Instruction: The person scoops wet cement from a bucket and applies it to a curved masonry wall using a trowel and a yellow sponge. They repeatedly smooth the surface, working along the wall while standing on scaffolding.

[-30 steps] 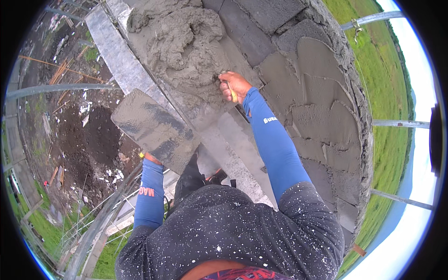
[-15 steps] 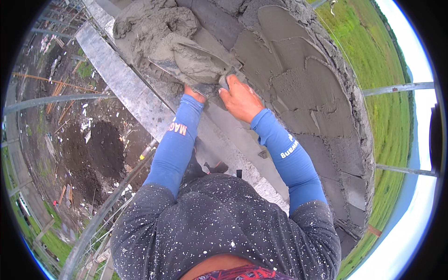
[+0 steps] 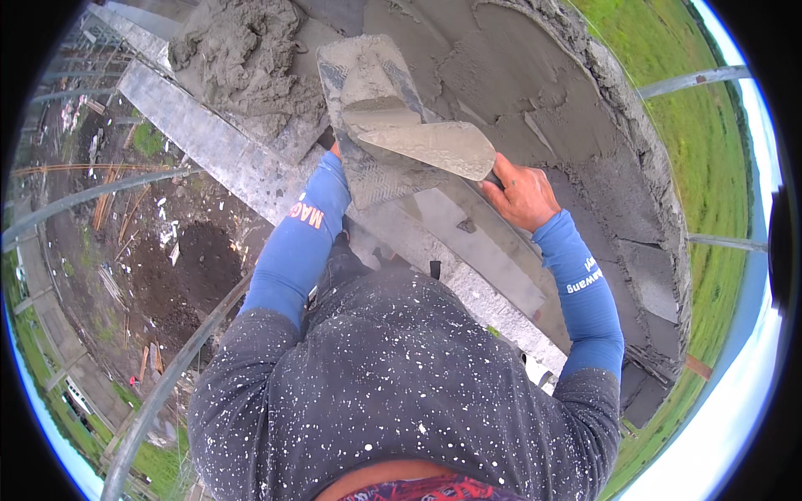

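Note:
My right hand (image 3: 526,196) is closed round the handle of a pointed trowel (image 3: 447,147), its blade coated with wet mortar. That blade lies across a rectangular plastering float (image 3: 383,179), which carries a smear of mortar on its upper face. My left hand (image 3: 336,151) holds the float from beneath; only a little of it shows at the float's left edge, and its fingers are hidden. Beyond the float at the upper left sits a heap of wet mortar (image 3: 238,63). To the right, a wall face (image 3: 535,108) bears a fresh, uneven mortar layer.
A grey plank (image 3: 196,138) runs diagonally on the left, above muddy ground (image 3: 188,259) with debris. A metal scaffold pipe (image 3: 180,367) curves along the lower left. The wall's rough edge (image 3: 668,250) borders green grass (image 3: 723,184); more pipes stick out there.
My right hand has moved right and down with the trowel, whose blade now lies across the float. The float has turned its mortar-smeared face into view, and my left hand has shifted slightly left.

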A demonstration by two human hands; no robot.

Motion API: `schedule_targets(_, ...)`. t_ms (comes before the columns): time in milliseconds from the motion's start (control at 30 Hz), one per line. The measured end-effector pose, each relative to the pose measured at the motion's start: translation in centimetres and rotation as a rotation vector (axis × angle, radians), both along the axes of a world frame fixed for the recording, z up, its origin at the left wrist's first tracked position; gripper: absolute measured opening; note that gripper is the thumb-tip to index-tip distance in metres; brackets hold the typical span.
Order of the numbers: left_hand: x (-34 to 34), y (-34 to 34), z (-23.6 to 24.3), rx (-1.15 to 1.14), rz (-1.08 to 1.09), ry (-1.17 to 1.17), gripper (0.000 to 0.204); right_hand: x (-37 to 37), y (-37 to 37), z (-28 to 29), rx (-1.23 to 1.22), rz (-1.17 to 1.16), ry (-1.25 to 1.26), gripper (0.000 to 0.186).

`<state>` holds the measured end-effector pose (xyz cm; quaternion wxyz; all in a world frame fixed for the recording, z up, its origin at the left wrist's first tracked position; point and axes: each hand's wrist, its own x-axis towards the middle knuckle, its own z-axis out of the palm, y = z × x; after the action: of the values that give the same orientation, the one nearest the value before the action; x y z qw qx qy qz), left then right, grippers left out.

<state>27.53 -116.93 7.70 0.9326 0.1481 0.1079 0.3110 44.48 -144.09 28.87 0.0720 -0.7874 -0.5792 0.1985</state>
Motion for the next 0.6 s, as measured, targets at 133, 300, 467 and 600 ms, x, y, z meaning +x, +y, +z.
schedule_targets(133, -0.5, -1.1, -0.7, 0.0, -0.099, -0.016, 0.044, -0.1, -6.1, -2.4, -0.041, 0.062, -0.031, 0.031)
schedule_targets(300, -1.8, -3.8, -2.8, -0.041, -0.299, 0.022, 0.045, -1.6, -3.8, -9.7, 0.171, 0.025, 0.064, 0.026)
schedule_targets(467, -3.5, -6.4, -4.5, -0.087, -0.424, 0.066, 0.047, -3.6, -5.0, -12.5, 0.431, -0.108, 0.023, 0.021)
schedule_targets(600, -4.0, -7.1, -4.9, -0.07, -0.459, 0.093, 0.048, -4.2, -8.8, -13.1, 0.506, -0.308, 0.04, 0.019)
